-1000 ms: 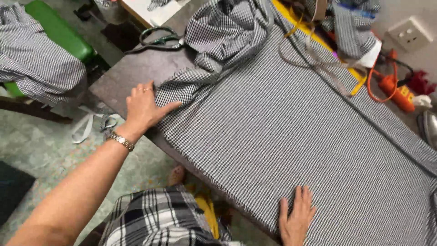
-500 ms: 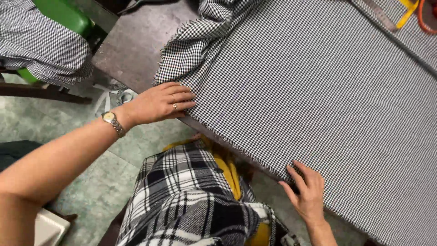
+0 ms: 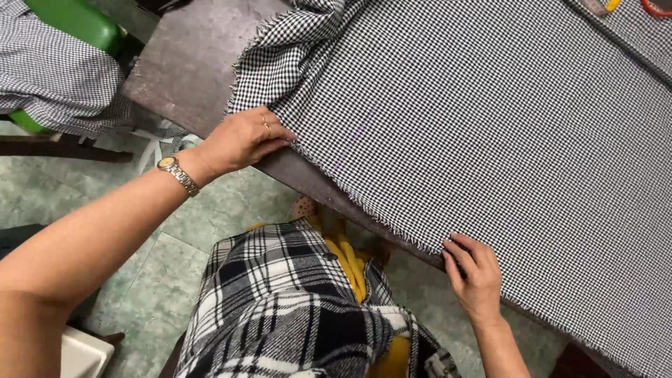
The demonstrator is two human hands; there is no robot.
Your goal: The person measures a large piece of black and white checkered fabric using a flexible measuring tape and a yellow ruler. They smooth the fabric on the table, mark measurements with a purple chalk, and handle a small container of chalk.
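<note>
Left hand (image 3: 241, 140) slid nearer; two hands on one checked cloth (image 3: 476, 119).

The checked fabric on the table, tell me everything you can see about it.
The checked fabric is a woven cloth in a small black-and-white check, spread flat over most of the dark table. Its near edge is raw and frayed, lying along the table's front edge. At the far left corner it bunches into folds. The left hand presses its frayed edge near the corner; the right hand grips the same edge further along.
</note>
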